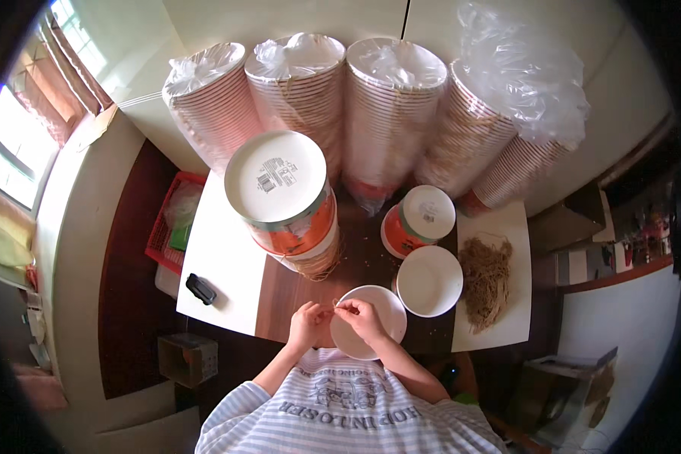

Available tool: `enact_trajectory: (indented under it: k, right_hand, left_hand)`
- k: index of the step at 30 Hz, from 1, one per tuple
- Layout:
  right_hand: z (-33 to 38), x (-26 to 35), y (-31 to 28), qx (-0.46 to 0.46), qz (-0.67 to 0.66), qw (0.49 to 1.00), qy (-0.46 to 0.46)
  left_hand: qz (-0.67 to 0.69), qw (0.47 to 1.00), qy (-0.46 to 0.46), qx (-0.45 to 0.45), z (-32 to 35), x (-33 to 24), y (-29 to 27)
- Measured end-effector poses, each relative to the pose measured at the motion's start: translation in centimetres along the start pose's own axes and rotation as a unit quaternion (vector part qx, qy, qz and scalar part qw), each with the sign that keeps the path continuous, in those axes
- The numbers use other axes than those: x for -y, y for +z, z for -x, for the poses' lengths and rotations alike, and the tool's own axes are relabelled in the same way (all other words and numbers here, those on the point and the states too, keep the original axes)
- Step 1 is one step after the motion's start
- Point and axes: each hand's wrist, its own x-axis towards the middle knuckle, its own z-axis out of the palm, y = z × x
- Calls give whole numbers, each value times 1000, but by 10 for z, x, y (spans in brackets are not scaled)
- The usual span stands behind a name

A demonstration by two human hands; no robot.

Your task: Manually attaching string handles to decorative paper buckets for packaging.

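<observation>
A white-lined paper bucket [382, 327] rests at the table's near edge, its open mouth facing up. My right hand [363, 321] reaches over its rim, thumb and fingers pinched together. Just left of the rim, my left hand [307, 325] is closed too, fingertips almost meeting those of the right. Between them shows a thin bit of brown strand, too small to make out well. A second open bucket [429, 281] stands to the right, touching or nearly touching the first. Behind it, an orange-sided bucket [429, 216] sits upside down. A tangled heap of brown fibre strands [486, 281] lies at the right.
A taller upside-down stack of buckets [275, 181], strands around its lower part, stands left of centre. Several plastic-wrapped bucket stacks [393, 106] line the back wall. A black handheld object [200, 289] lies at left, near a red basket [175, 227]. Cardboard boxes [188, 359] sit below.
</observation>
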Motion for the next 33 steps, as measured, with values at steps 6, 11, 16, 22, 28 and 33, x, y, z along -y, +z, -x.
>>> enact_trajectory:
  k: [6, 11, 16, 22, 28, 33]
  right_hand:
    - [-1, -7, -3, 8, -54, 998, 20]
    - [-1, -6, -4, 20, -74, 997, 25]
    - [-1, -8, -4, 24, -66, 997, 28]
    - [-1, -9, -6, 35, -47, 997, 45]
    - [-1, -9, -5, 22, -58, 998, 29]
    - [0, -7, -5, 18, -59, 998, 24]
  left_hand:
    - [30, 999, 28, -29, 1, 5, 0]
    - [131, 990, -12, -51, 0, 2, 4]
    - [187, 982, -6, -33, 0, 9, 7]
    - [139, 990, 6, -8, -4, -1, 3]
    - [82, 996, 15, -21, -6, -1, 5]
    - [213, 975, -63, -4, -5, -4, 6]
